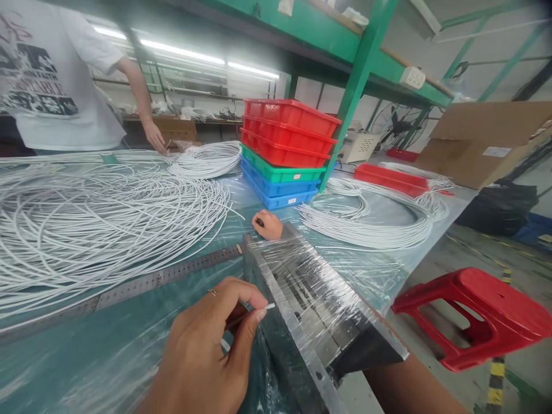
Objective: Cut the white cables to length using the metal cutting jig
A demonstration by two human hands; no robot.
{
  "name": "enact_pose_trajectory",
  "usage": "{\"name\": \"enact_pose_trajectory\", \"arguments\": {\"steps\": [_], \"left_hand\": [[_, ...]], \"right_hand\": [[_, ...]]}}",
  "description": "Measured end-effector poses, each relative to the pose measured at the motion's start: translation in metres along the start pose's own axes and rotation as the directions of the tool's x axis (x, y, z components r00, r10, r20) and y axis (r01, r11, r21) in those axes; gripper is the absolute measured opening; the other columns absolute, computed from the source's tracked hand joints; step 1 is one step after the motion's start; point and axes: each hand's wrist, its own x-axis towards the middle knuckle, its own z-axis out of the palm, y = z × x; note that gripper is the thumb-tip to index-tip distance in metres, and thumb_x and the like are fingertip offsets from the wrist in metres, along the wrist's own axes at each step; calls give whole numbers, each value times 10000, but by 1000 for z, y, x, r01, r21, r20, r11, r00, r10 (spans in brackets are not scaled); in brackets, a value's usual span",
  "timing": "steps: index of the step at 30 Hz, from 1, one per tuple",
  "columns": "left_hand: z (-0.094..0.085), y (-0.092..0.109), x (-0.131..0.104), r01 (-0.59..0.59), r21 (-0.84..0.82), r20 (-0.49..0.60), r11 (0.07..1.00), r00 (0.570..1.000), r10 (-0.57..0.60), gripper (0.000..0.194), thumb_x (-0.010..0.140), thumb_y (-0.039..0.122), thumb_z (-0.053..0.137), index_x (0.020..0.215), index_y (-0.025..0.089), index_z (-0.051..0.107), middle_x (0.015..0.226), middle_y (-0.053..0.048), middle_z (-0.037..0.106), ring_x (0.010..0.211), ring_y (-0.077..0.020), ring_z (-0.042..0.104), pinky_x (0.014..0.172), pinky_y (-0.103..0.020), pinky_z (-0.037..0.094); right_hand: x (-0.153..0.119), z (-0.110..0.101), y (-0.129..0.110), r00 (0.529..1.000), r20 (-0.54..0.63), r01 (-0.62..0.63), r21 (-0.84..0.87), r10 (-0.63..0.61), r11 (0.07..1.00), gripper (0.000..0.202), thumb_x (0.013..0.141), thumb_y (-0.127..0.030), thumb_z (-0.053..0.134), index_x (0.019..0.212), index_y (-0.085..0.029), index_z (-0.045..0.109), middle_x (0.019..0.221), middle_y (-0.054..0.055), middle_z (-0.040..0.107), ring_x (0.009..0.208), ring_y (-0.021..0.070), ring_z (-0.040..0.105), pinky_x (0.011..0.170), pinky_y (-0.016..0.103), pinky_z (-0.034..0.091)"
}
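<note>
My left hand (211, 339) pinches the short end of a white cable (271, 306) between thumb and forefinger. The tip points at the near side of a metal device (310, 293) wrapped in clear film, right beside it. Past the device's far end, my right hand (267, 224) is curled closed; whatever its fingers hold, if anything, is hidden. My right forearm (409, 379) passes behind the device. A steel ruler (164, 276) lies on the table, its end by the device. To the left spreads a large loose heap of white cable (116, 218).
Stacked red, green and blue trays (284, 155) stand beyond the device. More coiled white cable (375, 224) lies at right, near a red tray (392, 179) and a cardboard box (478, 144). A red stool (478, 310) stands on the floor. Another person's hand (155, 135) hovers at far left.
</note>
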Motion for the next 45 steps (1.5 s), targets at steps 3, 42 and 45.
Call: {"name": "enact_pose_trajectory", "arguments": {"steps": [3, 42, 45], "left_hand": [[-1, 2, -2, -53, 23, -46, 998, 997, 54, 148, 1019, 175, 528, 925, 258, 606, 836, 69, 626, 675, -84, 620, 604, -186, 475], [35, -11, -4, -214, -78, -260, 974, 947, 188, 170, 833, 76, 447, 900, 220, 506, 795, -25, 500, 528, -125, 333, 500, -272, 218], [34, -12, -4, -218, -59, -183, 974, 962, 204, 231, 779, 51, 495, 923, 229, 528, 803, -31, 509, 527, -128, 387, 473, -260, 246]], "right_hand": [[-1, -1, -3, 1000, -3, -5, -6, 4, 1000, 113, 1004, -126, 541, 1038, -135, 648, 1051, -14, 570, 857, 66, 461, 847, 160, 326], [-3, 8, 0, 992, -99, 73, 5, -72, 997, 137, 893, -249, 509, 839, -222, 632, 921, 40, 615, 774, 167, 584, 729, 283, 450], [-2, 10, 3, 991, -108, 81, 19, -78, 997, 159, 892, -288, 492, 840, -232, 632, 916, 53, 615, 774, 185, 590, 719, 309, 463]]}}
